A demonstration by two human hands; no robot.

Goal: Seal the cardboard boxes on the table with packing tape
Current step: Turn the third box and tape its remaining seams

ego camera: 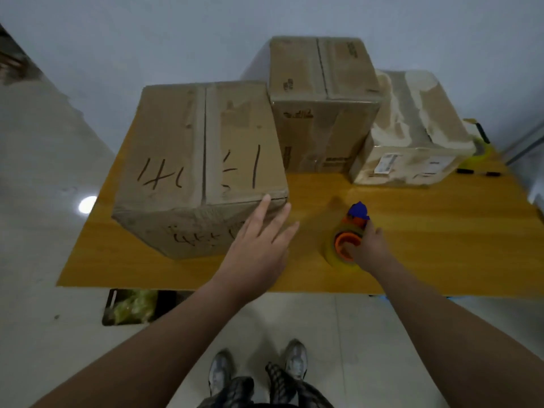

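Three cardboard boxes stand on the wooden table (426,245). A large box with black handwriting (203,160) is at the front left, a taller box (321,95) stands behind it, and a low, tape-covered box (412,134) lies at the right. My left hand (259,245) is spread flat, fingertips touching the large box's near right corner. My right hand (368,248) grips a tape dispenser (348,237) with an orange core, blue head and clear tape roll, resting on the table in front of the boxes.
A yellow tape dispenser (478,151) sits behind the low box at the table's right edge, with small dark items (477,172) beside it. A dark bin with greenish contents (132,306) stands under the table's front left. My feet (259,375) are on the tiled floor.
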